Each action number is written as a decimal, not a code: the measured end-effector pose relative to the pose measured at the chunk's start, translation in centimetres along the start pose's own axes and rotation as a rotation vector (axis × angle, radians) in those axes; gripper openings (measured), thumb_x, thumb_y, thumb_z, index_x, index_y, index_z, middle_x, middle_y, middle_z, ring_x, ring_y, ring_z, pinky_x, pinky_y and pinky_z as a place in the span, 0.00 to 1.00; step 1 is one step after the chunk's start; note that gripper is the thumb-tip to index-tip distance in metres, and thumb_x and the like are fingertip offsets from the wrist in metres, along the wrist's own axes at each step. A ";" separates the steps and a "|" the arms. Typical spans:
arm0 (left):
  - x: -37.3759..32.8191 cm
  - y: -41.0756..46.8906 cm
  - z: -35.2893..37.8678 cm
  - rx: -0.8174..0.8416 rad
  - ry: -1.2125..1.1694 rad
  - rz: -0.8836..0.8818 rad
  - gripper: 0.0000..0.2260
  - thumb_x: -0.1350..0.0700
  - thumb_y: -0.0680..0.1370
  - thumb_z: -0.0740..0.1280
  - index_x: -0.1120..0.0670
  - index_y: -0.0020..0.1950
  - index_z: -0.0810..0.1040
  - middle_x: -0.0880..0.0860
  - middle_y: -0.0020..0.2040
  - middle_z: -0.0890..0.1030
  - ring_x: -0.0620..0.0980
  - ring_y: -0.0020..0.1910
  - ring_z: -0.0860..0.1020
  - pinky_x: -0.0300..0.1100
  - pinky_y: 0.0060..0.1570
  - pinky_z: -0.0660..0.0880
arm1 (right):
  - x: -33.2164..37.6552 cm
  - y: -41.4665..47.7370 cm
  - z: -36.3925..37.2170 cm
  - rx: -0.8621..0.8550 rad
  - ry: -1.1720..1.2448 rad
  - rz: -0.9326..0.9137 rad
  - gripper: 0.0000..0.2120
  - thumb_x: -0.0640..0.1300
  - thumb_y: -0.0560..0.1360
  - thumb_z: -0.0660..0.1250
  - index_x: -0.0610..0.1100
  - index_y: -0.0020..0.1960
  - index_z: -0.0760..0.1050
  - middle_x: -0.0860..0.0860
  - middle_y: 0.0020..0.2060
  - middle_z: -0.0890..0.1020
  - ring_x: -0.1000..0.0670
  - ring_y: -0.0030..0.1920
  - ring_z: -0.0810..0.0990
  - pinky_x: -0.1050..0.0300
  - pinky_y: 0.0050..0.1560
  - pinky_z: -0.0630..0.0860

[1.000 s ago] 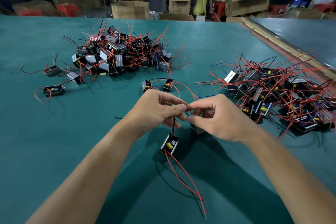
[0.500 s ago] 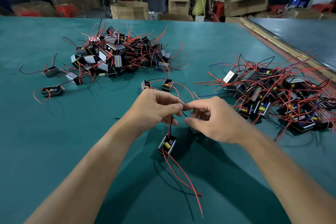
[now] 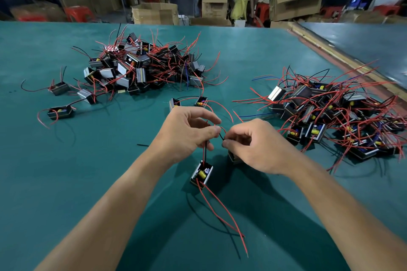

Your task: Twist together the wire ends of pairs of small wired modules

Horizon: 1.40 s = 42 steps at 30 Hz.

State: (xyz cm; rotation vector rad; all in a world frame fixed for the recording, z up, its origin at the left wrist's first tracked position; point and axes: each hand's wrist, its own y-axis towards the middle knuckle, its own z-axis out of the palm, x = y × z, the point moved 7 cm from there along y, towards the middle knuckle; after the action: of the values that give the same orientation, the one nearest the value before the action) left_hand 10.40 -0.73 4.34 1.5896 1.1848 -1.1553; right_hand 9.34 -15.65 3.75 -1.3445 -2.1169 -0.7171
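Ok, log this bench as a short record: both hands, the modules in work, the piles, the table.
left hand: pinches black wire of module below it
right hand: pinches wire ends beside left fingertips
module: yellow part showing, red wires trailing toward viewer
second module: mostly hidden under right hand
piles: left pile far left, right pile at right
pair: beyond hands, side by side
table: green

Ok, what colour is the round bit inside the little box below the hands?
Yellow, in the head view: the round part sits inside the module.
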 end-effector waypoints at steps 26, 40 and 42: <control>0.3 -0.2 0.1 0.009 0.115 -0.075 0.08 0.59 0.81 0.65 0.52 0.50 0.84 0.47 0.38 0.85 0.42 0.32 0.80 0.36 0.37 0.78 | 0.3 -0.1 -0.4 -0.048 -0.006 -0.005 0.09 0.43 0.77 0.69 0.48 0.38 0.80 0.59 0.23 0.78 0.59 0.24 0.73 0.70 0.29 0.66; -2.7 -1.1 -0.3 -0.193 0.489 0.297 0.05 0.60 0.74 0.73 0.52 0.40 0.85 0.43 0.33 0.81 0.46 0.29 0.74 0.35 0.33 0.71 | 0.2 0.0 -0.7 -0.091 -0.001 0.046 0.09 0.45 0.76 0.68 0.54 0.38 0.78 0.59 0.31 0.81 0.56 0.27 0.79 0.62 0.32 0.74; -2.0 -0.9 -0.1 -0.164 0.431 0.221 0.06 0.60 0.75 0.72 0.50 0.41 0.85 0.40 0.29 0.79 0.48 0.26 0.73 0.34 0.29 0.69 | 0.3 0.0 -0.7 -0.084 -0.003 0.043 0.09 0.45 0.77 0.68 0.54 0.38 0.79 0.60 0.31 0.81 0.56 0.27 0.79 0.62 0.32 0.74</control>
State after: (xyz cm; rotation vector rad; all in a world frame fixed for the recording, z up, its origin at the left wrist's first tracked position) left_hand 9.28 -0.83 6.20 1.8398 1.2939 -0.5726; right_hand 9.30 -15.95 4.40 -1.4314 -2.0740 -0.7951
